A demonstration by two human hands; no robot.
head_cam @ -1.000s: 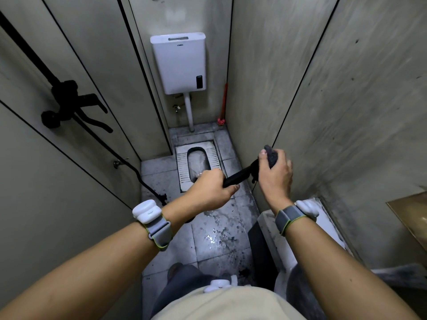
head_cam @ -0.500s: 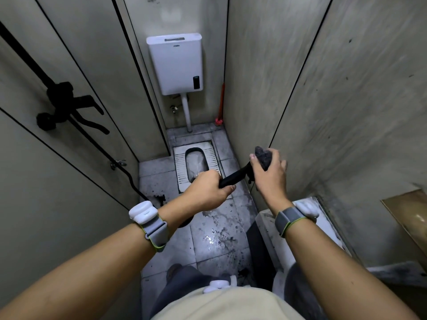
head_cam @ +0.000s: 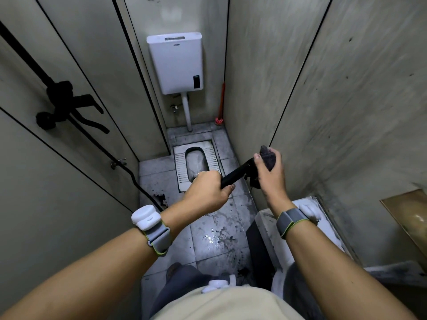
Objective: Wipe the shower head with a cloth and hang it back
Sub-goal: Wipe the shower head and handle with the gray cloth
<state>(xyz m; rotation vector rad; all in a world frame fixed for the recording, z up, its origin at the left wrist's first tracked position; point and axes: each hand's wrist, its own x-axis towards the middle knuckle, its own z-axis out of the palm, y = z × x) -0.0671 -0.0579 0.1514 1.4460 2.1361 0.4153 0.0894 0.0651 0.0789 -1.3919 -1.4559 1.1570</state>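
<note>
My left hand (head_cam: 205, 192) grips the lower end of the black shower head's handle (head_cam: 235, 174), which slants up to the right. My right hand (head_cam: 269, 174) is closed over the head end, pressing a dark grey cloth (head_cam: 268, 157) against it. The head itself is mostly hidden under the cloth and my fingers. A black hose (head_cam: 129, 174) runs down the left wall. The black wall bracket and mixer (head_cam: 62, 102) sit on the rail at the upper left, well away from both hands.
A squat toilet pan (head_cam: 196, 162) lies in the wet tiled floor ahead, with a white cistern (head_cam: 175, 63) above it. A red brush (head_cam: 220, 109) leans in the far corner. A white ledge (head_cam: 307, 220) sits below my right wrist. Walls close in on both sides.
My right hand with the cloth has shifted slightly lower along the head end. My left hand keeps the same grip on the handle.
</note>
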